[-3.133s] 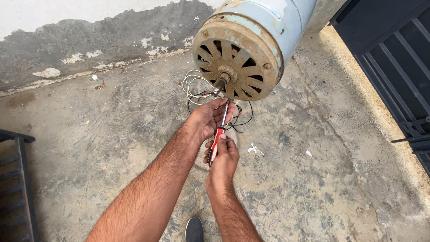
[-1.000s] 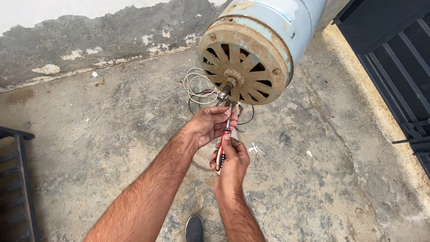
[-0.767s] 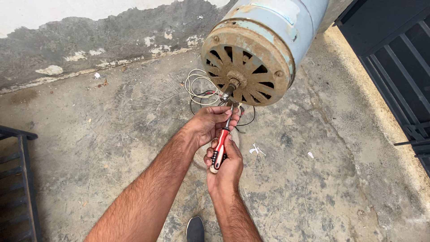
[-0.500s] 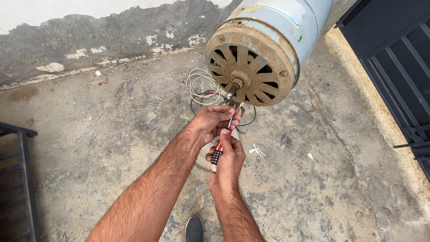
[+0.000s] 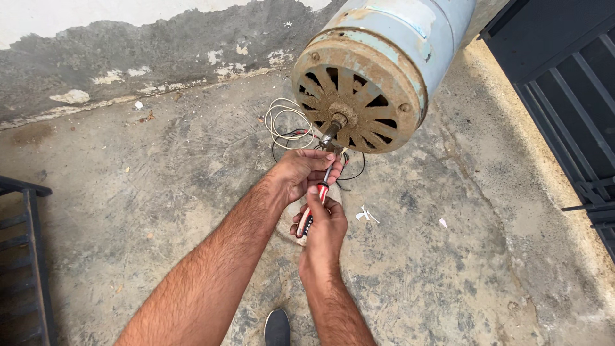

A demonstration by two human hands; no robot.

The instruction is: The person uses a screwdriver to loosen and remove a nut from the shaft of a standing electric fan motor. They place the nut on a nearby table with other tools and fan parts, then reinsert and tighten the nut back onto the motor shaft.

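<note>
A large pale-blue electric motor (image 5: 391,51) stands raised above a concrete floor, its rusty slotted end cover (image 5: 359,96) and short shaft (image 5: 332,131) facing me. My left hand (image 5: 300,173) grips the upper part of a red-and-black handled tool (image 5: 315,204) just below the shaft. My right hand (image 5: 323,230) holds the tool's handle lower down. The tool's tip sits near the shaft and is partly hidden by my fingers. Loose white, red and black wires (image 5: 288,125) coil on the floor behind my hands.
A dark metal gate (image 5: 570,109) runs along the right side. A black metal frame (image 5: 25,256) stands at the left edge. A stained wall (image 5: 128,57) meets the floor at the back. My shoe tip (image 5: 277,327) shows at the bottom. Small white scraps (image 5: 366,214) lie on the floor.
Both hands have stayed on the tool under the shaft, shifting slightly. My view has drifted left, so the motor sits further right in the frame.
</note>
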